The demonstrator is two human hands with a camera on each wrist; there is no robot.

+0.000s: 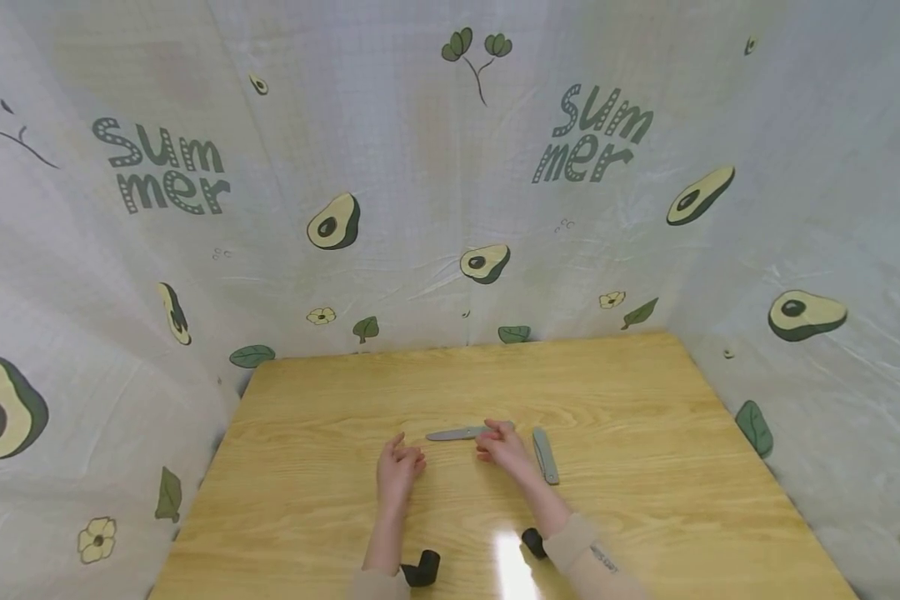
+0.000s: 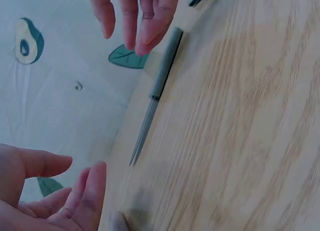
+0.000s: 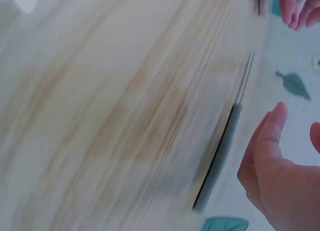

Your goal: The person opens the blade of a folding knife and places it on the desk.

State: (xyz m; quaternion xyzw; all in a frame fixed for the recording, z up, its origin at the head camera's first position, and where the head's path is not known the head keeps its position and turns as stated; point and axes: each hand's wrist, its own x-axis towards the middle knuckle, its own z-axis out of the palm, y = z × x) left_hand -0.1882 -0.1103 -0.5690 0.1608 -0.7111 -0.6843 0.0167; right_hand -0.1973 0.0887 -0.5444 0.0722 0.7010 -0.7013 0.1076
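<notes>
An unfolded folding knife [image 1: 453,434] lies across the table, its narrow blade to the left and its grey-green handle [image 2: 167,66] to the right. Over the handle hovers my right hand [image 1: 504,446], fingers loosely bent and holding nothing; the right wrist view shows a gap between the hand [image 3: 280,171] and the knife [image 3: 220,156]. My left hand [image 1: 399,468] is held off the blade's tip, with thumb and fingers apart around nothing. A second grey-green folding knife [image 1: 546,457], folded, lies just right of the right hand.
The wooden table [image 1: 307,517] is bordered at the back and sides by a pale cloth [image 1: 412,308] printed with avocados and leaves. Black pieces [image 1: 422,568] show beside both wrists. Light glares off the table's front.
</notes>
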